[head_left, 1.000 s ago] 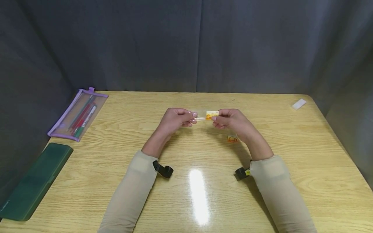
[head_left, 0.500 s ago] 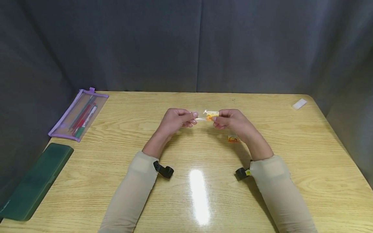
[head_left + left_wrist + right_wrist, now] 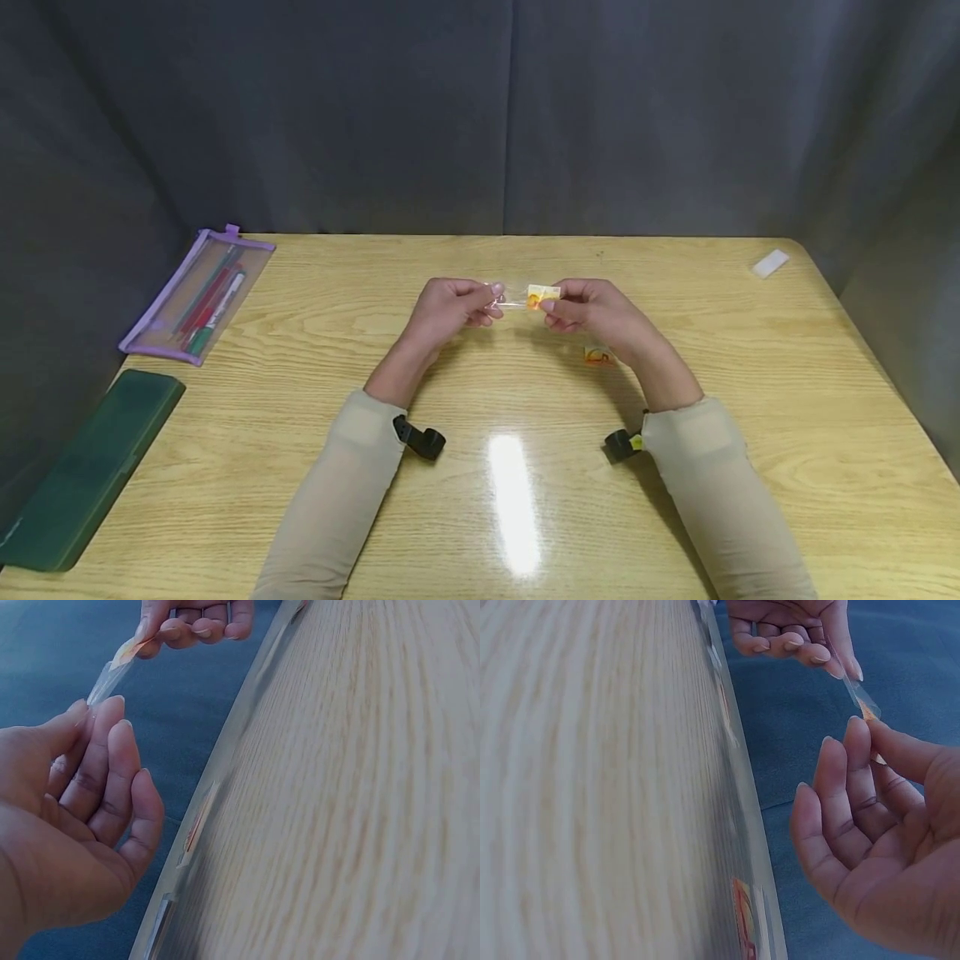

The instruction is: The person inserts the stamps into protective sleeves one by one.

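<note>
In the head view both hands meet over the far middle of the table. My left hand (image 3: 454, 305) pinches one end of a small clear plastic sleeve (image 3: 513, 302) between thumb and fingers. At its other end is a small white, yellow and orange stamp-like piece (image 3: 542, 295), pinched by my right hand (image 3: 598, 313). The left wrist view shows the clear sleeve (image 3: 106, 684) stretched between the two hands, overlapping the orange piece (image 3: 127, 651). A second small orange and yellow piece (image 3: 598, 356) lies on the table below the right hand.
On the left are a purple-edged mesh pouch (image 3: 201, 296) with pens inside and a long dark green case (image 3: 93, 467). A small white block (image 3: 770, 264) lies at the far right corner. Dark curtains (image 3: 360, 117) surround the wooden table (image 3: 300, 350).
Both hands keep their grips in nearly the same place. The clear plastic between them has shifted slightly and shows more widely beside the orange piece.
</note>
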`<state>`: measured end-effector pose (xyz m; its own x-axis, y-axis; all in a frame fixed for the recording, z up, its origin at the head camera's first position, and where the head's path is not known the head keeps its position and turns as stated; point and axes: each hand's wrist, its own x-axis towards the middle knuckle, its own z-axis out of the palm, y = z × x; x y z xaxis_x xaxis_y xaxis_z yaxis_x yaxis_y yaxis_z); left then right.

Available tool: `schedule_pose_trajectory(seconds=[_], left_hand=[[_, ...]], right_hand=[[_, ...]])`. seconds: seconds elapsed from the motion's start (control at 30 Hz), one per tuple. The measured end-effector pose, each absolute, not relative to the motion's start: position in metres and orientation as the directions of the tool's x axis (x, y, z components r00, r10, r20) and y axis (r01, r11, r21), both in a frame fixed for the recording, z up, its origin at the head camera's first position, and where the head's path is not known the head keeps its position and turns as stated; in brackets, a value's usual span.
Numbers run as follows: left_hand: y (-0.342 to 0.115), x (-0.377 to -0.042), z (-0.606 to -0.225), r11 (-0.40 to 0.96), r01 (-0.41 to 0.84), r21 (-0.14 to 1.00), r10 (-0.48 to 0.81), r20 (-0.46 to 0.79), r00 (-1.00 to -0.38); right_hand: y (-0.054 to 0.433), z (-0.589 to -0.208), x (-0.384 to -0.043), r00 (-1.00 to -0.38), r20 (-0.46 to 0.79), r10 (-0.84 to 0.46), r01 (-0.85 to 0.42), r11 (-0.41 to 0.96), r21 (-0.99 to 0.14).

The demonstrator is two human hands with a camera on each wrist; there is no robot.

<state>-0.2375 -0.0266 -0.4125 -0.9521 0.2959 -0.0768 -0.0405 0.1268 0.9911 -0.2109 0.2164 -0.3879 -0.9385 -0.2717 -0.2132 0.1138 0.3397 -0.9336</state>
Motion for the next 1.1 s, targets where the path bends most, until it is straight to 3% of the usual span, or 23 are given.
schedule_pose_trajectory(seconds=[0.63, 1.1], left_hand=[[-0.023, -0.239, -0.409, 0.088, -0.067, 0.994, 0.276, -0.089, -0.957], [-0.020, -0.236, -0.405, 0.107, -0.095, 0.990, 0.304, -0.124, -0.944]], right_hand=[[0.213, -0.386, -0.213, -0.933, -0.231, -0.276, 0.118, 0.373, -0.920], [0.212, -0.377, -0.205, -0.948, -0.236, -0.211, 0.147, 0.366, -0.919]])
